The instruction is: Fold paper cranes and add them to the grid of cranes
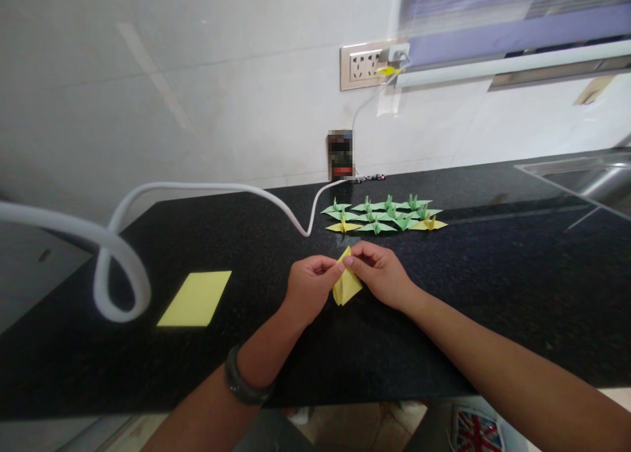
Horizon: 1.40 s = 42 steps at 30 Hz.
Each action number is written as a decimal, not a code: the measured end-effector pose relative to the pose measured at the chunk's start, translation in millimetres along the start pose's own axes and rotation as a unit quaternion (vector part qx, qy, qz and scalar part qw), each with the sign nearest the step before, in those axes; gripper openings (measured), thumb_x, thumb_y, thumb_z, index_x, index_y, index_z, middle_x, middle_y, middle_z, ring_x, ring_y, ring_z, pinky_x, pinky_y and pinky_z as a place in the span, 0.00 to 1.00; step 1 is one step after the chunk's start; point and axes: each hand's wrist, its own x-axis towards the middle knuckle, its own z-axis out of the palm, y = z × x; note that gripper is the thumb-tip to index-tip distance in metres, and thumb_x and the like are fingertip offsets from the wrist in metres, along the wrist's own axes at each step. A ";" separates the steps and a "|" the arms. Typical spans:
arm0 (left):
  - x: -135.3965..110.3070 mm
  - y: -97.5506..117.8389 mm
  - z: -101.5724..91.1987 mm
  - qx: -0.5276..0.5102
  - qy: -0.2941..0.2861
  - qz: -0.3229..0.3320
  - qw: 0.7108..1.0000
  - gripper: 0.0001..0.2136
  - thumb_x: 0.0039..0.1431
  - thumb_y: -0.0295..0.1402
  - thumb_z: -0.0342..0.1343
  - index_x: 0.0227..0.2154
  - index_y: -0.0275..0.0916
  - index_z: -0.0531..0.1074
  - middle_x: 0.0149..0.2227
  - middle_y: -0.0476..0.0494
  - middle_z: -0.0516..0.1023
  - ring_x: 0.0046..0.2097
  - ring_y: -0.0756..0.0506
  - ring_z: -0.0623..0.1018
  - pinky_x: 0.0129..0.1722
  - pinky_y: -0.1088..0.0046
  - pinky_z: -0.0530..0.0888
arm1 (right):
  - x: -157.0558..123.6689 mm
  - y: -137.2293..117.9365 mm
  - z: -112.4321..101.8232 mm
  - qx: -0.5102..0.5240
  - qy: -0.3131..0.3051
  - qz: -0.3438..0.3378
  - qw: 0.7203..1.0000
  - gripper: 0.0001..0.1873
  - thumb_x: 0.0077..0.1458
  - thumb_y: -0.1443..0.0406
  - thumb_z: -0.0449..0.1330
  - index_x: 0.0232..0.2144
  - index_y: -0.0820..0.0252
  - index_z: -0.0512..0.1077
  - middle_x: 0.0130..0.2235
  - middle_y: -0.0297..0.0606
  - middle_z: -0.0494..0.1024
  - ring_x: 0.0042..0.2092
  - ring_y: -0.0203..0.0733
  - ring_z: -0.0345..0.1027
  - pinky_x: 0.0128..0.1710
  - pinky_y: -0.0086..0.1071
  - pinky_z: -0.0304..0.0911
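Observation:
Between my two hands is a folded piece of yellow paper, narrow at the top with layered flaps lower down. My left hand pinches its left side between thumb and fingers. On the other side, my right hand pinches it near the upper tip, the two thumbs close together. Just beyond the hands stand several folded paper cranes in rows, mostly green, with a yellow crane at the front left and another yellow crane at the front right.
Flat yellow paper lies on the black countertop to the left. A white cable loops in from the left to a blurred-out upright object by the wall. A wall socket is above; a sink lies at right.

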 end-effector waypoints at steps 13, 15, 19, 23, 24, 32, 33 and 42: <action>-2.0 3.6 2.2 0.008 0.008 -0.019 1.000 0.08 0.40 0.34 0.58 0.19 0.33 0.71 0.18 0.49 0.72 0.20 0.53 0.69 0.19 0.80 0.65 | 0.4 0.0 -1.6 0.036 -0.003 0.033 0.999 0.10 0.49 0.61 0.52 0.27 0.62 0.67 0.22 0.31 0.64 0.22 0.30 0.56 0.21 0.26 0.55; -2.3 4.4 2.4 0.008 0.005 -0.021 1.000 0.08 0.40 0.34 0.58 0.19 0.33 0.71 0.18 0.49 0.72 0.20 0.54 0.69 0.19 0.80 0.64 | -0.5 0.5 -0.7 0.030 0.001 0.033 0.999 0.10 0.50 0.61 0.52 0.27 0.63 0.67 0.21 0.31 0.64 0.22 0.30 0.56 0.21 0.25 0.55; -2.0 4.3 1.8 0.004 0.004 -0.019 1.000 0.08 0.41 0.35 0.57 0.20 0.33 0.70 0.18 0.49 0.71 0.20 0.54 0.68 0.19 0.80 0.64 | -1.5 -0.4 0.1 0.034 -0.001 0.035 0.999 0.12 0.51 0.60 0.50 0.27 0.63 0.66 0.20 0.30 0.63 0.21 0.30 0.55 0.21 0.25 0.54; -1.9 2.9 0.7 0.009 0.000 -0.019 1.000 0.09 0.41 0.36 0.57 0.19 0.33 0.69 0.18 0.50 0.71 0.20 0.53 0.68 0.19 0.80 0.64 | -1.0 -2.5 0.5 0.077 -0.022 0.041 0.996 0.12 0.50 0.58 0.51 0.27 0.63 0.66 0.22 0.31 0.65 0.22 0.30 0.57 0.21 0.25 0.56; -2.2 2.5 0.6 0.017 0.001 -0.016 1.000 0.09 0.41 0.36 0.57 0.19 0.34 0.69 0.18 0.50 0.71 0.20 0.54 0.68 0.19 0.80 0.63 | -0.9 -2.8 0.9 0.084 -0.025 0.040 0.995 0.12 0.49 0.59 0.54 0.27 0.63 0.66 0.23 0.32 0.65 0.23 0.30 0.58 0.22 0.25 0.56; -3.9 1.0 1.3 0.040 -0.019 0.005 0.999 0.09 0.42 0.36 0.56 0.18 0.34 0.69 0.18 0.50 0.70 0.20 0.53 0.68 0.18 0.80 0.62 | -2.8 -4.9 2.1 0.090 -0.026 0.049 0.994 0.09 0.46 0.61 0.57 0.24 0.62 0.66 0.22 0.31 0.65 0.23 0.29 0.57 0.21 0.24 0.55; -3.9 1.1 1.1 0.042 -0.019 0.004 0.999 0.09 0.42 0.36 0.56 0.18 0.34 0.69 0.18 0.50 0.71 0.20 0.53 0.68 0.18 0.80 0.62 | -3.1 -5.5 1.6 0.092 -0.026 0.050 0.994 0.09 0.46 0.61 0.56 0.24 0.62 0.66 0.22 0.31 0.65 0.23 0.29 0.57 0.21 0.24 0.55; -3.5 6.4 1.2 0.002 -0.018 -0.045 0.999 0.07 0.39 0.34 0.59 0.18 0.34 0.70 0.18 0.50 0.72 0.20 0.53 0.69 0.20 0.79 0.64 | 1.2 -2.6 1.6 0.186 -0.020 0.100 0.977 0.18 0.51 0.55 0.49 0.24 0.63 0.69 0.19 0.32 0.64 0.20 0.30 0.57 0.19 0.25 0.55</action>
